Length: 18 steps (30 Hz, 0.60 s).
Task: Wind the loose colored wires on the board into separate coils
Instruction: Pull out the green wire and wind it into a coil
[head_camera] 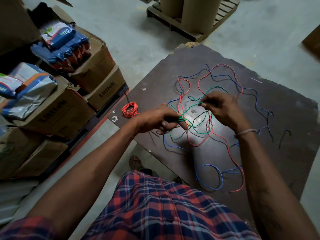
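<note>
Left hand (156,121) gripping a small bundle of green wire (180,119) above the dark board (285,118), right hand (219,105) pinching the same wire's strand just beside it, red (223,138), blue (212,177) and black wires lying tangled on the board, finished red coil (129,109) sitting at its left corner.

Stacked cardboard boxes (76,104) hold packets (58,34); a pallet (190,23) bears brown rolls (190,7).

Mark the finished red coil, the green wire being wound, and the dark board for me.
red coil (129,109): head view, on its wound ring of turns.
green wire (191,107): head view, on the taut stretch between both hands.
dark board (285,118): head view, on bare surface at right.
</note>
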Tool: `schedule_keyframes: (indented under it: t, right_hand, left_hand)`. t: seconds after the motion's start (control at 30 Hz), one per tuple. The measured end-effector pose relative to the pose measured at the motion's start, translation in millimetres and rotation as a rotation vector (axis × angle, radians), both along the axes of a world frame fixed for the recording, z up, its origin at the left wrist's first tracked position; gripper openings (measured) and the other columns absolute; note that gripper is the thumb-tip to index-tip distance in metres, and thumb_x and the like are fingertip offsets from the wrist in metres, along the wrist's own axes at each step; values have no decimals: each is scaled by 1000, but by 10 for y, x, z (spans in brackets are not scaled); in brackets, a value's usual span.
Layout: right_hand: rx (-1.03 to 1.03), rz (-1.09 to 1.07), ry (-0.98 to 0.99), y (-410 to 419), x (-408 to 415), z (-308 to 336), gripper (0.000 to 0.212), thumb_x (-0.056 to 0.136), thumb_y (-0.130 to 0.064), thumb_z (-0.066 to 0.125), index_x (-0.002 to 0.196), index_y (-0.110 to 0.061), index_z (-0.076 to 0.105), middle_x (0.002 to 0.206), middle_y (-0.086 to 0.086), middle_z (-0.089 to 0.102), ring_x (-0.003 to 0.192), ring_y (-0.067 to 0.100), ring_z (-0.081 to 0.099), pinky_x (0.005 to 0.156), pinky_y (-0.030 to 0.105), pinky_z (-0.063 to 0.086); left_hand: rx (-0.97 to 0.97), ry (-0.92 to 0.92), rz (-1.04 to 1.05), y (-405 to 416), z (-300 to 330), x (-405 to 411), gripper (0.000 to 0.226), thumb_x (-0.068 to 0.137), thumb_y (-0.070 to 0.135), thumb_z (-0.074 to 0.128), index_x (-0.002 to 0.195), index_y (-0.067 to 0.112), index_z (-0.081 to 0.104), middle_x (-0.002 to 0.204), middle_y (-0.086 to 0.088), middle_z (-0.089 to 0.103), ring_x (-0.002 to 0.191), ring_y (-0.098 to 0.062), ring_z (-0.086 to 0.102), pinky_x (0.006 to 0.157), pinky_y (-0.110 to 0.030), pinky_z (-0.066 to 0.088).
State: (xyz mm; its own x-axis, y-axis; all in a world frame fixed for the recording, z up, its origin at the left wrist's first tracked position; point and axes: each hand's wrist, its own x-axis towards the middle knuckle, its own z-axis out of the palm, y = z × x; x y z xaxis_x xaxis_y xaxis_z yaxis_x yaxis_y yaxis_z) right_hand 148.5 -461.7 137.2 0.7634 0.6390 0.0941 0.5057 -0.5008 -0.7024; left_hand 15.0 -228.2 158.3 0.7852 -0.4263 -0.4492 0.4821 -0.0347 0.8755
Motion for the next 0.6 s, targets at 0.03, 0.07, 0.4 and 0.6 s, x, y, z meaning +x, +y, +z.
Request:
schedule_keyframes:
  t: [0.03,0.07,0.4,0.6]
  right_hand:
    - [-10,-6,-39,34,16,-66,8,92,-12,74,99,-12,78,86,6,73,74,19,71,76,41,58]
    - [-19,-6,-46,67,11,-128,12,93,-14,72,102,-13,79,86,5,74,76,18,72,77,41,58]
    - [-140,180,233,334,-546,-385,16,100,-16,66,111,-15,77,75,0,76,68,7,71,66,16,50]
    - [-216,141,154,309,-587,-362,21,87,-17,72,100,-31,81,76,-8,70,68,5,63,69,19,45]
  left_hand:
    - [-140,32,-2,2,21,-9,49,108,22,32,128,-15,59,58,3,17,48,-12,15,43,-27,21]
    - [-279,52,14,1,49,-14,51,107,22,31,131,-17,55,58,4,15,47,-11,14,42,-26,20]
    - [-724,-177,644,-34,54,237,38,111,15,26,133,-8,47,80,-1,64,58,-9,54,84,-32,59]
    - [211,-445,713,-26,-244,456,31,111,16,32,129,-8,40,133,-18,63,102,-5,69,96,-17,48]
